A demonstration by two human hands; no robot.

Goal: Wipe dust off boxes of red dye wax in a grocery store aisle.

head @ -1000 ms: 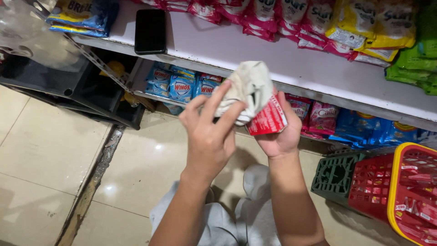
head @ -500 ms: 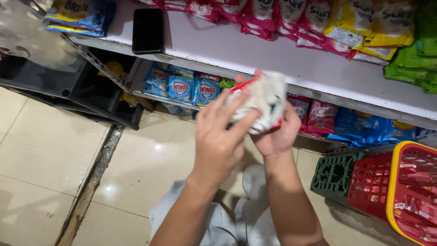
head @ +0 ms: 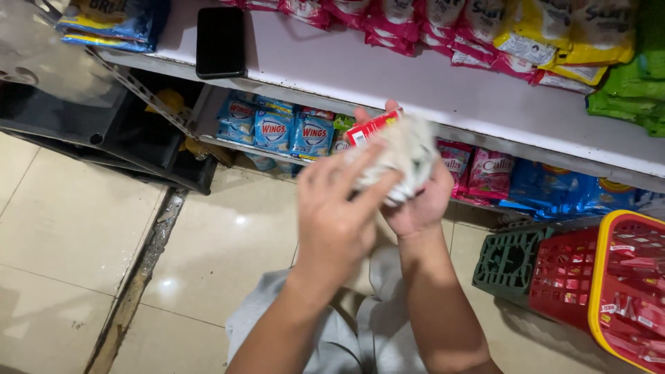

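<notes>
A red packet (head: 374,127) is clamped in the right hand (head: 419,204) below the white shelf (head: 429,83). A white cloth (head: 405,156) is pressed against it by the closed left hand (head: 336,221).

phone (head: 220,41) on shelf (head: 388,69), left | packets (head: 478,28) behind | basket (head: 627,291) on floor, right

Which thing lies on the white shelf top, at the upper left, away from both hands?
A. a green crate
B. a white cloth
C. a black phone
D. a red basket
C: the black phone lies flat on the white shelf top, while the red basket and the green crate stand on the floor, and the white cloth is between the left hand and the right hand.
</notes>
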